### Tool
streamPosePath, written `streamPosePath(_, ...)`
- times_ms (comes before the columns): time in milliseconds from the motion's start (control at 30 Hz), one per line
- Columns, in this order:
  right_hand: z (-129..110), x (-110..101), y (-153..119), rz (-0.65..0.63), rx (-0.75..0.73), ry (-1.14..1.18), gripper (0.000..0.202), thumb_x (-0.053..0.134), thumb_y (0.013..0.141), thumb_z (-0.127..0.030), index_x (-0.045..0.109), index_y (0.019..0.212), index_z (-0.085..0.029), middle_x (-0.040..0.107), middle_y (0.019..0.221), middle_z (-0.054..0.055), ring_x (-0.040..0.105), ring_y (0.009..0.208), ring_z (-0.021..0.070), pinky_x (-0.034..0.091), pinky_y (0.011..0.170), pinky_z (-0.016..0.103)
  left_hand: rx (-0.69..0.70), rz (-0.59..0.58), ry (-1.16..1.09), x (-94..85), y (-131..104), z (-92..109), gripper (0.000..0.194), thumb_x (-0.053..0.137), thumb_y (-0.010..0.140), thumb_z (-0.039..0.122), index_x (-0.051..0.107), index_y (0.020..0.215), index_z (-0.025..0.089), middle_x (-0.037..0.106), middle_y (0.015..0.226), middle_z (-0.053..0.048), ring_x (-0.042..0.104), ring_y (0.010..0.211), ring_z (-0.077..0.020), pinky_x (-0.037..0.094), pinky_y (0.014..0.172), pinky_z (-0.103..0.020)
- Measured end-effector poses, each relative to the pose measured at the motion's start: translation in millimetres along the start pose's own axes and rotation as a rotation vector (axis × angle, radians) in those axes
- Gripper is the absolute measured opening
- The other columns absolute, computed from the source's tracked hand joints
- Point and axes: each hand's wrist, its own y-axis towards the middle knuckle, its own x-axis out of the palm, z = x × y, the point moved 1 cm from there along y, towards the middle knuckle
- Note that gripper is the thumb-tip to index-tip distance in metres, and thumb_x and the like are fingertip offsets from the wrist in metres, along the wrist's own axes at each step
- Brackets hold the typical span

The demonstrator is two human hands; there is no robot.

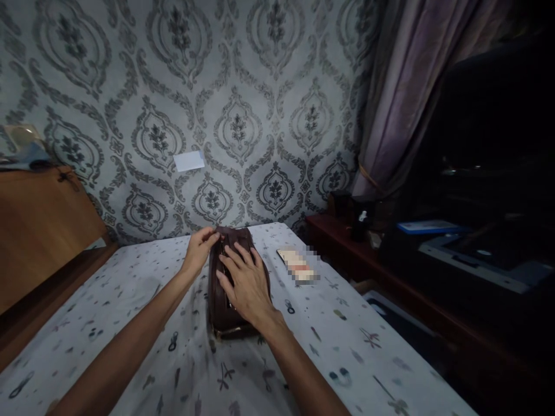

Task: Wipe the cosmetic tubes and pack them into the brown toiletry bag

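A dark brown leather bag [217, 309] lies on a bed covered by a white patterned sheet [130, 300]. My left hand [200, 247] pinches the bag's far top end, fingers closed on it near the zip. My right hand [245, 283] lies flat on top of the bag, fingers spread, pressing it down. To the right of the bag, a flat phone-like item [297, 266], partly blurred, rests on the sheet.
A wooden headboard [39, 231] stands at the left. Damask wallpaper [238, 115] fills the back wall. A curtain [407, 98] hangs at the right above a dark wooden side unit [390, 271] carrying a small bottle [361, 222] and other dim items.
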Motion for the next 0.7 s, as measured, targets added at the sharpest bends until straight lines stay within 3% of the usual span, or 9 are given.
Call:
streamPosePath(133,0,0,-3,0.023,-0.012,0.023,0.031,0.051,0.095,-0.028,0.064,0.121,-0.019,0.058,0.139,0.008,0.042,0.137,0.0266,0.027,0.115,0.052,0.008,-0.028,0.050,-2.5,0,1,0.023,0.058,0.077,0.042,0.060,0.072,0.020,0.065,0.073,-0.001,0.059,0.076,-0.0185,0.045,0.074,-0.029)
streamPosePath(267,8,1,-15,0.217,0.081,0.030,0.031,0.046,0.095,-0.021,0.063,0.120,-0.017,0.057,0.139,0.011,0.048,0.130,0.0240,0.035,0.110,0.046,0.027,-0.093,0.147,-3.2,11,9,0.021,0.062,0.074,0.038,0.064,0.085,0.020,0.066,0.077,-0.001,0.060,0.076,-0.0193,0.044,0.073,-0.029)
streamPosePath(400,19,6,-31,0.300,0.183,0.011,0.035,0.043,0.095,-0.020,0.060,0.124,-0.013,0.059,0.134,0.014,0.051,0.126,0.0264,0.040,0.106,0.047,0.069,-0.195,0.229,12.4,29,20,0.037,0.072,0.064,0.035,0.070,0.098,0.021,0.069,0.091,-0.003,0.060,0.091,-0.0223,0.042,0.082,-0.030)
streamPosePath(467,21,8,-36,0.288,0.180,0.017,0.036,0.042,0.095,-0.018,0.060,0.126,-0.014,0.060,0.134,0.013,0.049,0.127,0.0262,0.040,0.106,0.047,0.076,-0.267,0.254,25.1,38,23,0.034,0.076,0.060,0.034,0.073,0.091,0.021,0.070,0.088,-0.002,0.060,0.089,-0.0224,0.041,0.081,-0.029)
streamPosePath(567,21,9,-38,0.255,0.174,0.012,0.041,0.040,0.095,-0.016,0.056,0.132,-0.015,0.057,0.139,0.012,0.045,0.132,0.0253,0.039,0.107,0.047,0.056,-0.339,0.286,40.4,48,22,0.018,0.074,0.059,0.033,0.072,0.071,0.019,0.064,0.064,0.002,0.054,0.067,-0.0176,0.039,0.065,-0.027)
streamPosePath(700,20,8,-38,0.204,0.163,0.003,0.044,0.040,0.093,-0.013,0.054,0.135,-0.014,0.054,0.142,0.011,0.043,0.134,0.0251,0.039,0.107,0.047,0.019,-0.312,0.291,46.7,53,15,0.021,0.069,0.063,0.035,0.061,0.055,0.018,0.046,0.049,0.006,0.038,0.053,-0.0121,0.026,0.052,-0.025)
